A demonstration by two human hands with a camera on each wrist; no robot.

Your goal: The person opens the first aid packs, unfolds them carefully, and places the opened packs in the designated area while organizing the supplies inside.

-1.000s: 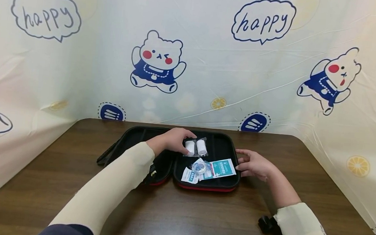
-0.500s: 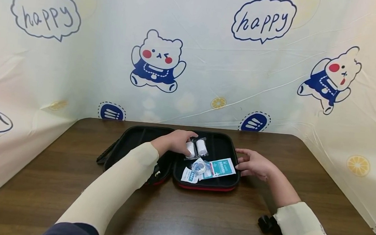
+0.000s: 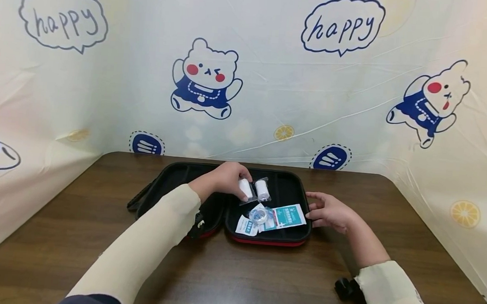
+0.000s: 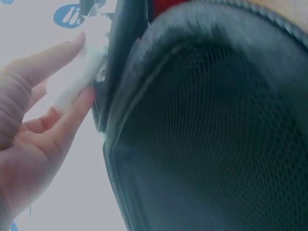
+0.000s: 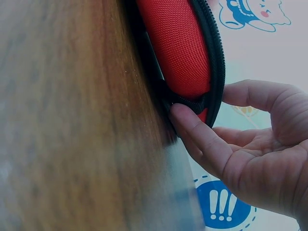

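A black-lined zippered case [image 3: 285, 185] with a red outer shell lies unfolded on the table. My left hand [image 3: 224, 179] pinches a white bandage roll [image 3: 245, 189] in clear wrap over the right half of the case. The left wrist view shows the roll [image 4: 79, 79] between thumb and fingertips, partly washed out by light. A second wrapped bandage roll [image 3: 262, 190] lies just beside it. At the case's right edge, my right hand [image 3: 330, 213] grips the side, with thumb and fingers at the zipper rim and the red shell [image 5: 180, 48] in the right wrist view.
Nearer the front of that half lie a teal-and-white packet [image 3: 288, 216], a round clear-wrapped item [image 3: 258, 215] and a small white packet [image 3: 247, 226]. The case's left half [image 3: 178, 178] is partly covered by the left arm. Behind the wooden table [image 3: 234, 283] hangs a printed backdrop [image 3: 273, 88].
The bandage roll in my left hand has tilted, its top leaning left, and the hand has shifted slightly. My right hand stays at the case's edge.
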